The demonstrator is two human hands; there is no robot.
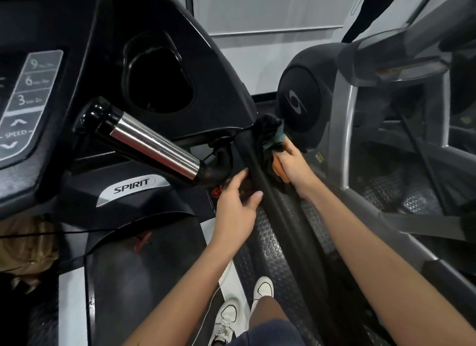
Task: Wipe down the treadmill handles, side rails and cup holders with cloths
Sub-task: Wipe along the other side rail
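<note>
Gym floor of dark studded rubber matting [273,245], pale wall behind, a second grey machine [342,129] to the right. The treadmill console [144,18] filled the upper left, its speed keypad [28,93] at the far left and an empty cup holder [159,80] set into the black housing. A chrome pulse handle [152,145] jutted out below the cup holder, above a "SPIRIT" badge [134,188]. The black padded side rail [280,212] ran diagonally from the console down toward the person. Right hand [291,165] pressed bunched cloths [273,139], teal and orange with a dark one, against the rail's outer side near its upper end; grip closed around the cloths. Left hand [237,201] lay on the rail's inner side just below, fingers curled loosely, thumb resting on the padding; something dark sat under the fingers, cannot tell what. White shoes [247,304] stood on the treadmill's edge strip below.
</note>
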